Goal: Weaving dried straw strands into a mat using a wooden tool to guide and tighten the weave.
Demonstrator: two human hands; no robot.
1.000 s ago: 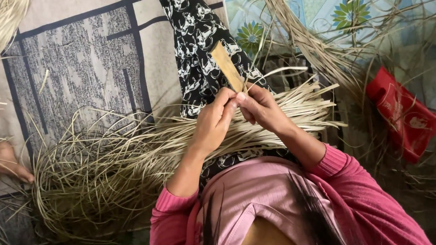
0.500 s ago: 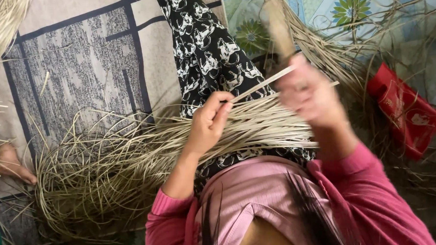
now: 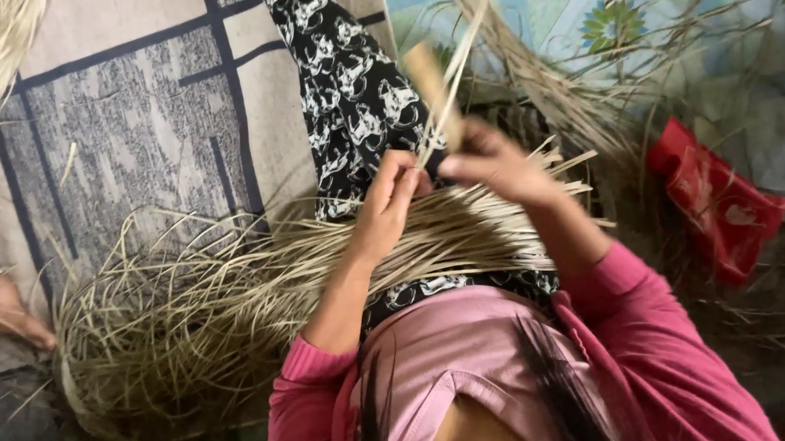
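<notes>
The thin pale strip (image 3: 456,69) rising between the two hands could snap or slip free if it is pulled at an angle, since it is narrow and looks taut; the loose bundle of straw strands (image 3: 338,262) lying across the lap just below the grips could also tangle with it. The left hand (image 3: 389,203) has its grip closed, fingertips pinching the lower end of the strip. The right hand (image 3: 492,163), touching the left, is blurred; its grip looks closed around a flat wooden tool (image 3: 429,81) that points up and away beside the strip. Well off beyond the right grip lies a red wrapper (image 3: 715,204).
</notes>
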